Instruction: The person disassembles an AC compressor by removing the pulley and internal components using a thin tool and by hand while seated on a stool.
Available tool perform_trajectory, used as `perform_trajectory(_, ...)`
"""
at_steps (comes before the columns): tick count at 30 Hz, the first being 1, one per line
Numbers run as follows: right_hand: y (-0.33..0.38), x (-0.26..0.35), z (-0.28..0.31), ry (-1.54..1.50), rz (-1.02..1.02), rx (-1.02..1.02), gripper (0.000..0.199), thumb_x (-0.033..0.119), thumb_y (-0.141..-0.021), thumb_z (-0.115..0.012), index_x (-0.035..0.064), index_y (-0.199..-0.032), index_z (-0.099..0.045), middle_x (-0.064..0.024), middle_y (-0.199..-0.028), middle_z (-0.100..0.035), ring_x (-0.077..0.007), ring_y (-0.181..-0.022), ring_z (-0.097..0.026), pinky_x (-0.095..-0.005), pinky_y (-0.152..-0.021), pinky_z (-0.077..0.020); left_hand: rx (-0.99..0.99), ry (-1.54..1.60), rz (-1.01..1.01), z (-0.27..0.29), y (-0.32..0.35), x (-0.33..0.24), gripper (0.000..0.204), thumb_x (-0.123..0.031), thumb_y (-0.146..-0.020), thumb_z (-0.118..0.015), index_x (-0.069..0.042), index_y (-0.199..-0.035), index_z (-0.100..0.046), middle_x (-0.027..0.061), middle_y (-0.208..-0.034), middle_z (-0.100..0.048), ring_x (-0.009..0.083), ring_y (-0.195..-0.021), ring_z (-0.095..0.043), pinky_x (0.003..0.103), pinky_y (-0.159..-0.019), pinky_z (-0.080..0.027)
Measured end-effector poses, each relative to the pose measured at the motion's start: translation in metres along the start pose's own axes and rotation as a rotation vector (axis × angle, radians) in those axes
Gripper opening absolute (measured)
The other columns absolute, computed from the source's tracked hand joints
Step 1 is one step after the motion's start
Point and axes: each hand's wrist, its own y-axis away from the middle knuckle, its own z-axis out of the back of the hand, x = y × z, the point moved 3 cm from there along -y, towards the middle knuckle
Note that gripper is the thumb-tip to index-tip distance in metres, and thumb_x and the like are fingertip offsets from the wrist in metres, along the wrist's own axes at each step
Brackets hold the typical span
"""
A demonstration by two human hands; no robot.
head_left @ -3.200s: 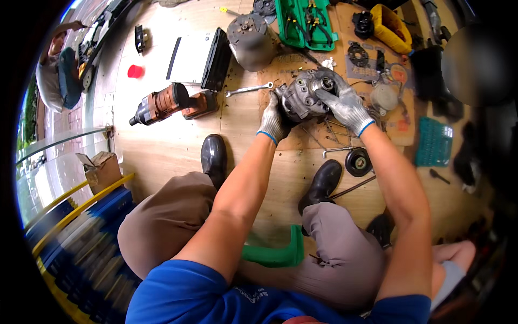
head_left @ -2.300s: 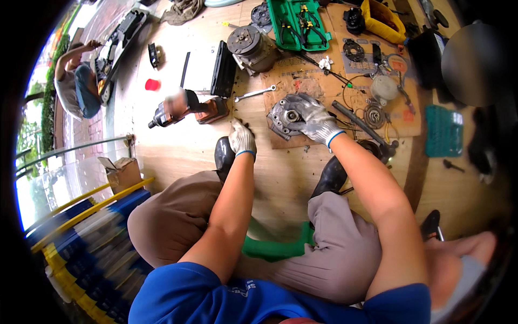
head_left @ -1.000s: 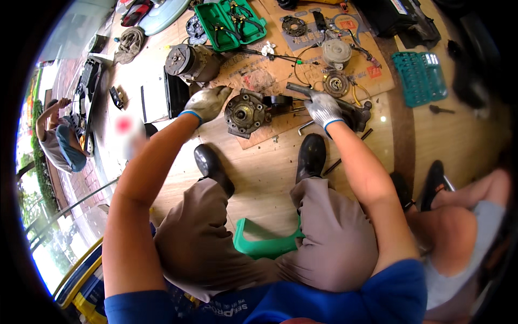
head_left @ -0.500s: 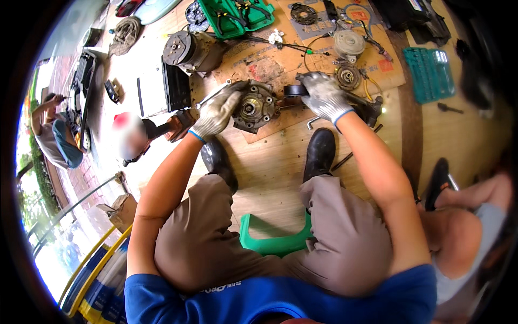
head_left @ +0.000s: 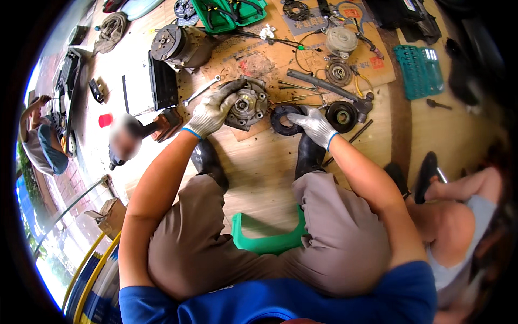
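A round metal compressor housing (head_left: 249, 107) with bolt holes around its rim and a shaft in its centre lies face up before me. My left hand (head_left: 211, 114), in a whitish work glove, is closed on its left edge. My right hand (head_left: 314, 127), gloved too, has its fingers on the right side of a flat black ring (head_left: 280, 125), just right of the housing. To the right of that hand lies a black pulley (head_left: 342, 116). A combination wrench (head_left: 200, 90) rests beside my left hand.
Several long bolts (head_left: 294, 86) and a hammer (head_left: 329, 85) lie beyond my right hand. A larger metal cylinder (head_left: 183, 48), an open green toolbox (head_left: 229, 13) and a teal socket case (head_left: 418, 72) stand farther off. Another person's bent leg (head_left: 440, 221) is at right.
My right hand has come nearer and now touches the black ring. The black pulley rests on the floor, and the hammer and bolts show more fully. My left hand stays on the housing.
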Motion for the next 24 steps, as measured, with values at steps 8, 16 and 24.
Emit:
perform_trajectory(8, -0.008, -0.011, 0.015, -0.488, -0.217, 0.165, 0.042, 0.022, -0.096, -0.068, -0.0004, -0.131, -0.061, -0.0087, -0.117, -0.071, -0.0168, -0.099, -0.069, -0.0311, -0.085, -0.0547, 0.108, -0.102, -0.036, 0.009, -0.002, -0.003, 0.043, -0.025, -0.108, -0.045, -0.003, -0.145, -0.051, 0.0193, -0.143, -0.056, 0.0323, -0.135, -0.051, 0.039, -0.116, -0.037)
perform_trajectory(16, -0.058, 0.006, 0.037, 0.688, 0.005, -0.073, 0.045, 0.037, -0.098, -0.058, -0.0062, -0.106, -0.070, -0.0252, -0.100, -0.072, -0.0381, -0.096, -0.068, -0.0435, -0.086, -0.0522, 0.077, -0.039, -0.040, 0.007, 0.000, 0.002, 0.044, -0.027, -0.108, -0.047, -0.002, -0.143, -0.052, 0.0199, -0.140, -0.057, 0.0328, -0.132, -0.053, 0.040, -0.113, -0.040)
perform_trajectory(24, -0.119, 0.069, -0.018, 1.462, 0.403, -0.102, 0.021, 0.018, -0.090, -0.058, 0.0065, -0.095, -0.075, -0.0165, -0.103, -0.075, -0.0347, -0.097, -0.072, -0.0465, -0.083, -0.0590, 0.071, -0.055, -0.053, 0.005, -0.001, -0.003, 0.047, -0.027, -0.106, -0.050, -0.006, -0.148, -0.048, 0.0199, -0.146, -0.054, 0.0336, -0.137, -0.049, 0.040, -0.115, -0.037)
